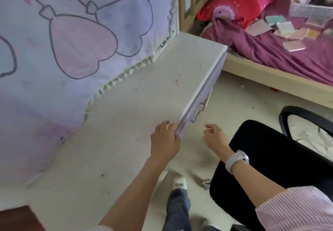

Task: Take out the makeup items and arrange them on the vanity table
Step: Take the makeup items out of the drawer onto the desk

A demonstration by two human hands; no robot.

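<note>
The white vanity table (pixel 129 115) runs from lower left to upper right, its top bare apart from small stains. Its front holds a pale drawer (pixel 198 102) with a metal handle (pixel 198 110), shut as far as I can tell. My left hand (pixel 164 141) rests at the table's front edge, fingers over the drawer's top corner. My right hand (pixel 215 136) hovers just right of the drawer front, fingers loosely curled, holding nothing; a white band sits on that wrist. No makeup items show on the table.
A black office chair (pixel 281 158) stands right of the table under my right arm. A cloth with heart balloons (pixel 72 41) hangs behind the table. The bed (pixel 270 54) with purple sheet holds a white basket (pixel 311 7), a red pillow and several small boxes.
</note>
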